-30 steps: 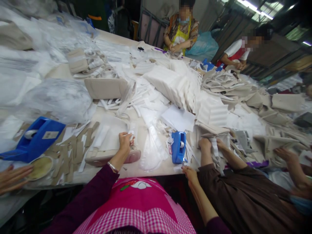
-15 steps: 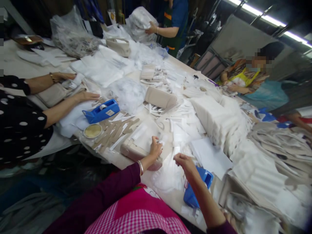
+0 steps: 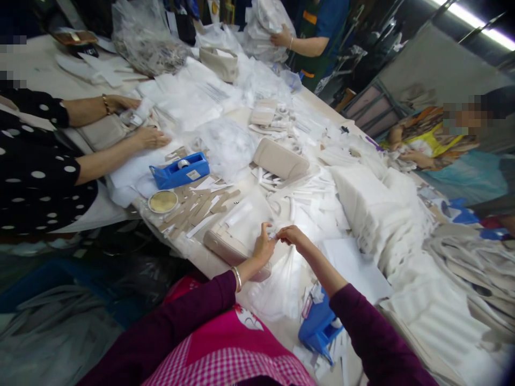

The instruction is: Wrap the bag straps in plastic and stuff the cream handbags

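Note:
A beige bag [image 3: 227,244] lies on its side at the near table edge, partly covered by clear film. Over its right end is my left hand [image 3: 264,247], its fingers bent around something white and too small to make out. My right hand [image 3: 290,236] meets it there, fingertips pinched close to the left fingers; what they hold is too small to tell. White wrapping [image 3: 281,279] lies under and beside both hands. A blue tape dispenser [image 3: 319,327] stands below my right forearm.
At the left, a person's hands [image 3: 151,138] work on another beige bag, beside a second blue dispenser [image 3: 181,170] and a round tin [image 3: 163,201]. White foam sheets [image 3: 362,203] are stacked on the right. Two more people are across the table [image 3: 322,110].
My right hand has moved up and left to meet my left hand. The left person's near hand has drawn its fingers in. The view has shifted, uncovering more of the near dispenser.

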The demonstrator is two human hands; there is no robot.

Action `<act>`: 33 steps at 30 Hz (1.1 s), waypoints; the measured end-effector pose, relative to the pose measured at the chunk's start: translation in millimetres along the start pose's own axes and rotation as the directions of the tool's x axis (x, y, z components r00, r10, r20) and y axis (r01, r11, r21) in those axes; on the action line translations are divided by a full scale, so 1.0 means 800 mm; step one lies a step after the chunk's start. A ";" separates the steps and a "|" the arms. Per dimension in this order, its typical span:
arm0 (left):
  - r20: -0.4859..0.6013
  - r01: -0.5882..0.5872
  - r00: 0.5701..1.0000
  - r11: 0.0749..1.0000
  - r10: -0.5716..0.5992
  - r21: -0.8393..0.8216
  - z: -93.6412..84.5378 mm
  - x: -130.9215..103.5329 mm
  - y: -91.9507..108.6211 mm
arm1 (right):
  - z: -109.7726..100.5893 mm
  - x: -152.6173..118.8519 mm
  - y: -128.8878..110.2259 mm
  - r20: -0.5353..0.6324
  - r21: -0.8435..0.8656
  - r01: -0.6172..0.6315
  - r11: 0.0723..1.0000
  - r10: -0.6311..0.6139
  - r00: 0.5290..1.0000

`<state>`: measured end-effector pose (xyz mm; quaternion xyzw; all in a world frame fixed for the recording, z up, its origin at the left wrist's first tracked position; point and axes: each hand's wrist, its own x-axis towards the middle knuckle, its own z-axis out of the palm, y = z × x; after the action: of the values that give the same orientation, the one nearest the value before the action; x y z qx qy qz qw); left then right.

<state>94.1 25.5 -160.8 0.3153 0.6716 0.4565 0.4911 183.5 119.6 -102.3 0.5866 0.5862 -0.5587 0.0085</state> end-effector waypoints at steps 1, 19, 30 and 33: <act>0.002 0.010 1.000 1.000 -0.010 -0.012 0.001 0.000 -0.002 | -0.001 0.000 -0.001 0.001 -0.011 -0.005 1.000 0.005 1.000; 0.038 0.153 0.988 0.974 -0.149 -0.168 0.005 0.000 0.002 | -0.017 0.004 0.014 -0.062 -0.132 -0.104 0.986 0.097 0.993; 0.041 0.236 0.972 0.959 -0.233 -0.154 0.002 -0.001 0.018 | 0.007 0.022 0.047 -0.180 0.017 -0.051 0.999 0.053 0.982; 0.057 0.249 0.968 0.959 -0.243 -0.137 0.001 0.000 0.017 | 0.017 0.025 0.052 -0.241 0.090 0.007 0.996 0.015 0.970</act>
<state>94.4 31.2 -148.6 0.2021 0.6613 0.4327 0.5784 197.6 111.0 -147.1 0.6511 0.5560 -0.5090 -0.0884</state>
